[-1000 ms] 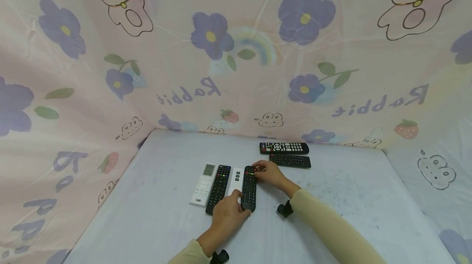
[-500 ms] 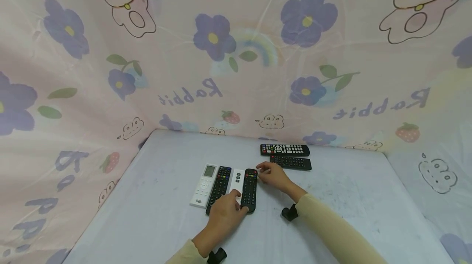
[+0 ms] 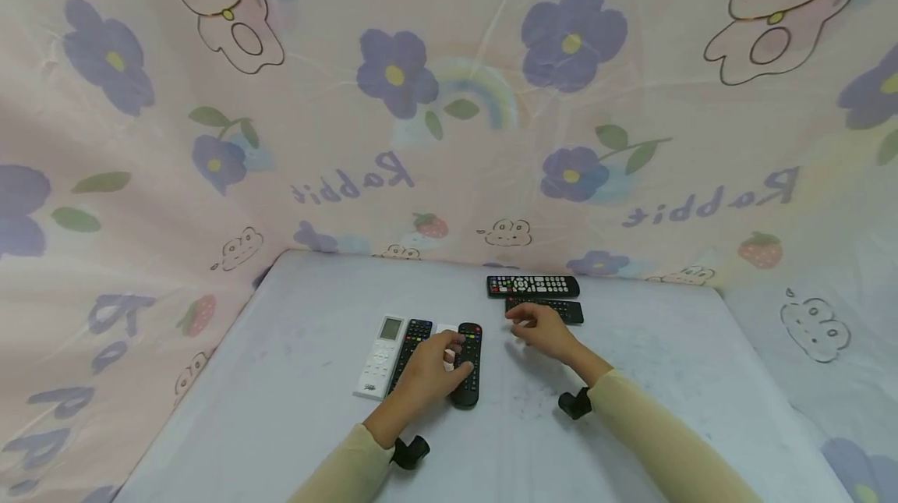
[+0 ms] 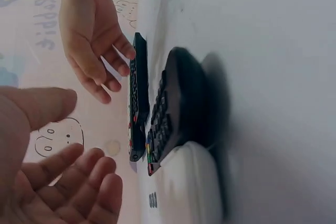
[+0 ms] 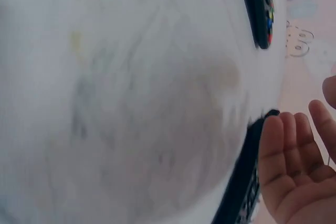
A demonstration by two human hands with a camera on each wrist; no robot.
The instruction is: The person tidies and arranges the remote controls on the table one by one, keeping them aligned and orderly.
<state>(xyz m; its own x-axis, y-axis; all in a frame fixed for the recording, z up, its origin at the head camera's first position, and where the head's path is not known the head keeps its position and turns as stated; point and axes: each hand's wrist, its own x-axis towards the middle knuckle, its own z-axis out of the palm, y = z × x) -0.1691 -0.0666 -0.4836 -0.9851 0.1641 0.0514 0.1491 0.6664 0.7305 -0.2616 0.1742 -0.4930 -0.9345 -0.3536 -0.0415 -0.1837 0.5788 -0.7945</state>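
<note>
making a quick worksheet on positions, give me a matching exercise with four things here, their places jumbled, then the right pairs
1 left hand
2 white remote with a screen
3 black remote with white buttons
4 right hand

A left end of the front row of remotes
B partly hiding a rear remote, head view
C over the front row
D closest to the patterned backdrop

Pairs: 1-C, 2-A, 3-D, 4-B

Pink flowered backdrop (image 3: 463,152), white table (image 3: 515,433)

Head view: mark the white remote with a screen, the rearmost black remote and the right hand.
White remote with a screen (image 3: 380,359): head view, its buttons.
Rearmost black remote (image 3: 533,286): head view, its keypad.
Right hand (image 3: 550,333): head view, its back.
</note>
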